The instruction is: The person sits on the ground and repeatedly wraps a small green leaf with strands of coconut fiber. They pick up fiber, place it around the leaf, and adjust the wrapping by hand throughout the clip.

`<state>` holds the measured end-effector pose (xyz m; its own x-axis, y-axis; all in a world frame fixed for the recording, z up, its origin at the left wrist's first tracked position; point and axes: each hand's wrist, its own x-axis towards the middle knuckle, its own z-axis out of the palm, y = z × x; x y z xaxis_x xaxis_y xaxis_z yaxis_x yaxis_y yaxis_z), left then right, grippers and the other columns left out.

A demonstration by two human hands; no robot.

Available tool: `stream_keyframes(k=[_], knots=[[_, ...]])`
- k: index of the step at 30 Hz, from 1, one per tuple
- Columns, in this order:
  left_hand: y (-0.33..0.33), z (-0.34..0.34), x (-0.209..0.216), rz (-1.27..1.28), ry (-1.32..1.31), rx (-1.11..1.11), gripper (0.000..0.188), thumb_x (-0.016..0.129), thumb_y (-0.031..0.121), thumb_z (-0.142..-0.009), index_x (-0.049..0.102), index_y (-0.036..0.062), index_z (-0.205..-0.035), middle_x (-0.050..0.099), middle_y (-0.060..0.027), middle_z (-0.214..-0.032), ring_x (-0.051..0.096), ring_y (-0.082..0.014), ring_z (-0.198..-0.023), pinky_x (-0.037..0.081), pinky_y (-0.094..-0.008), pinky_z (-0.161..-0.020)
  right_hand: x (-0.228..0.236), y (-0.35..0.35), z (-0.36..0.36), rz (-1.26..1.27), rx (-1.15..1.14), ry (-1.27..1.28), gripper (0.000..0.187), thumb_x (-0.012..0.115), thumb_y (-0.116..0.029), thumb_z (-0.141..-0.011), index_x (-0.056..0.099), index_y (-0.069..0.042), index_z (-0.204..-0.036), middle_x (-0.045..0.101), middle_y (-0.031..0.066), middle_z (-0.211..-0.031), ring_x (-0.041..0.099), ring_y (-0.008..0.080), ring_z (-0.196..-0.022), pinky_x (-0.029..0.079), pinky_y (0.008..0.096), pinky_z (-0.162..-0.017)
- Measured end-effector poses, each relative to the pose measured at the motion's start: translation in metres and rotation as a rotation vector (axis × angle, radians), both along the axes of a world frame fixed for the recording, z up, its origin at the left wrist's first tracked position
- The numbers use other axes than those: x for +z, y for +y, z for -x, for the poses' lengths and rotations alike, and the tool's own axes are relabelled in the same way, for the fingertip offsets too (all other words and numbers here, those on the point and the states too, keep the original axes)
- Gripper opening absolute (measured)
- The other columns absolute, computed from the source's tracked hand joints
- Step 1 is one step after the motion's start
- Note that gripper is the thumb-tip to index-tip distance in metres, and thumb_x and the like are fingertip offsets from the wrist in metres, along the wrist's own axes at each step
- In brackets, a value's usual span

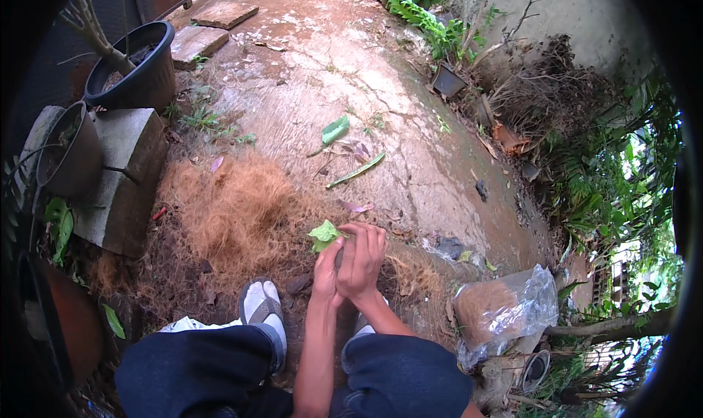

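Observation:
Close together in front of my knees, both hands meet around a leafy green sprig (pixel 324 235). Its light-green leaves stick out past the fingertips of my left hand (pixel 329 273), whose fingers are closed on it. My right hand (pixel 363 260) presses against the left, fingers curled over. Something dark shows between the palms, but what it is stays hidden. Just left of the hands, a heap of brown coconut-like fibre (pixel 238 202) lies on the ground. Beyond them are a torn green leaf piece (pixel 335 130), a long green strip (pixel 356 170) and a purplish leaf (pixel 358 207).
At the left stand a black pot (pixel 139 74), a brown-grey pot (pixel 73 154) and a concrete block (pixel 135 169). A clear plastic bag (pixel 527 301) of brown fibre sits to the right. A sandalled foot (pixel 261 308) is below. Plants border the right side.

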<state>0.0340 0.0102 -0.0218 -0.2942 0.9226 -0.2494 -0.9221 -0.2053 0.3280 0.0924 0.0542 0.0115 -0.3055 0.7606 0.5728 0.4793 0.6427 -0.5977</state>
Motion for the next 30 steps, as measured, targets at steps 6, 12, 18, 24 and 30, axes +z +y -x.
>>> stream_keyframes(k=[6, 12, 18, 24, 30], knots=[[0.003, -0.009, 0.006, 0.044, 0.018, -0.074, 0.025, 0.054, 0.022, -0.109, 0.062, 0.0038, -0.125, 0.068, -0.0059, -0.112, 0.068, -0.0144, -0.102, 0.057, -0.0309, -0.091, 0.003, 0.002, -0.008, -0.005, -0.081, -0.025, 0.028, 0.048, -0.016, -0.095, 0.067, -0.003, -0.111, 0.063, 0.0166, -0.108, 0.055, 0.0341, -0.105, 0.036, 0.0457, -0.094], [0.005, -0.009, -0.005, 0.132, -0.124, -0.055, 0.029, 0.054, 0.029, -0.108, 0.062, 0.0059, -0.124, 0.069, -0.0081, -0.118, 0.069, -0.0180, -0.105, 0.056, -0.0347, -0.095, -0.003, 0.006, -0.004, 0.110, -0.095, -0.030, 0.028, 0.047, -0.021, -0.100, 0.065, -0.004, -0.114, 0.060, 0.0148, -0.107, 0.053, 0.0336, -0.106, 0.036, 0.0461, -0.095], [0.006, 0.011, 0.013, 0.090, -0.022, 0.001, 0.035, 0.054, 0.031, -0.109, 0.061, -0.0015, -0.119, 0.070, -0.0148, -0.119, 0.070, -0.0236, -0.109, 0.058, -0.0382, -0.093, -0.010, 0.013, -0.017, 0.202, -0.109, 0.254, 0.031, 0.042, -0.022, -0.107, 0.062, 0.001, -0.113, 0.059, 0.0153, -0.107, 0.054, 0.0313, -0.105, 0.040, 0.0433, -0.096], [0.002, 0.016, -0.022, -0.070, -0.377, -0.033, 0.028, 0.056, 0.029, -0.107, 0.063, 0.0027, -0.111, 0.067, -0.0092, -0.098, 0.067, -0.0181, -0.085, 0.058, -0.0309, -0.079, -0.013, 0.008, -0.013, 0.267, -0.012, 0.222, 0.033, 0.044, -0.026, -0.106, 0.063, 0.000, -0.115, 0.059, 0.0178, -0.110, 0.053, 0.0350, -0.109, 0.038, 0.0465, -0.099], [0.003, 0.010, -0.016, -0.075, -0.402, -0.088, 0.020, 0.057, 0.026, -0.103, 0.066, 0.0082, -0.106, 0.067, -0.0074, -0.094, 0.067, -0.0178, -0.089, 0.057, -0.0319, -0.083, -0.001, 0.007, -0.012, 0.133, 0.048, 0.067, 0.033, 0.050, -0.026, -0.102, 0.063, -0.001, -0.118, 0.056, 0.0200, -0.114, 0.051, 0.0377, -0.110, 0.038, 0.0494, -0.098]])
